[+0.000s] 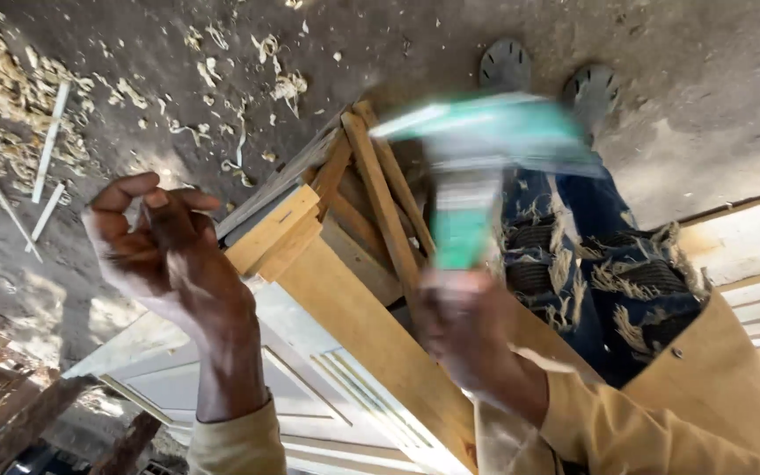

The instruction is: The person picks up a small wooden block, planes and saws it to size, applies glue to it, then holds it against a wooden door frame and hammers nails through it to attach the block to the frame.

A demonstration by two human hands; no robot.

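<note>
Right hand (468, 325), nearest, grips a blurred green hammer (472, 176) above the wooden frame (345, 290). Left hand (164, 246) has fingers (125, 189) curled, pinched together just beside the frame's corner.

I am viewing the wearer's own body from the head camera. Both arms are showing long sleeves in a mustard-tan woven cloth; the left sleeve (239, 440) is ending in a loose cuff just below the left hand (164, 242), and the right sleeve (591, 422) is bunching in folds behind the right hand (464, 321), which is appearing motion-blurred. A small dark button or rivet is showing on the tan cloth beyond the right sleeve. The legs are wearing dark blue jeans (600, 264), heavily distressed, with frayed pale threads crossing several open tears. Both feet are wearing grey perforated clogs (505, 63), sitting farthest from the hands.
</note>
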